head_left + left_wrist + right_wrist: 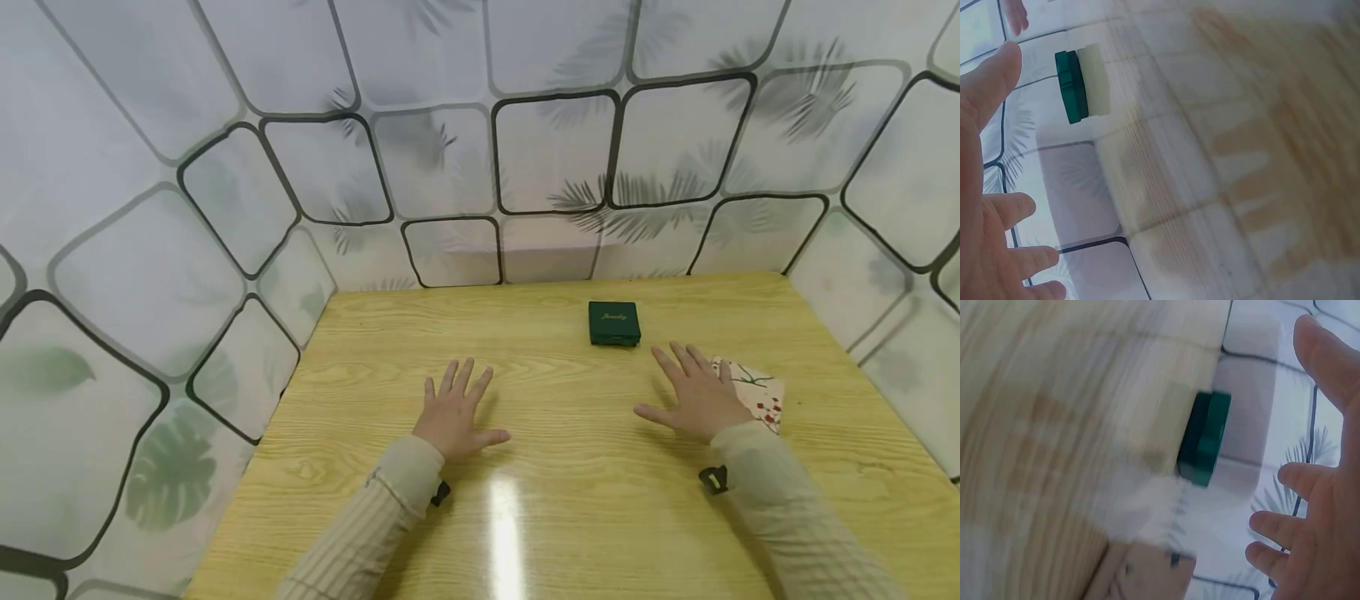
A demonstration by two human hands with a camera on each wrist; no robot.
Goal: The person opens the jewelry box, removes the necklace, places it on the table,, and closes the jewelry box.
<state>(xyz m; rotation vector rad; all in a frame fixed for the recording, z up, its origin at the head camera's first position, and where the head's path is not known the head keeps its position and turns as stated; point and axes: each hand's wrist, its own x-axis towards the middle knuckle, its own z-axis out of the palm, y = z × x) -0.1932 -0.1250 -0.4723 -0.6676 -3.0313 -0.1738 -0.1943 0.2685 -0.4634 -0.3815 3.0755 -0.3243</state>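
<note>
The left hand point(453, 417) and the right hand point(705, 402) are both spread wide and hold nothing, backs up over the wood-grain surface point(555, 408). A dark green box point(614, 325) with gold lettering sits toward the far edge, near the right hand but apart from it — and a cream, floral-printed piece point(768, 402) lies partly hidden under that hand, contact unclear.
</note>
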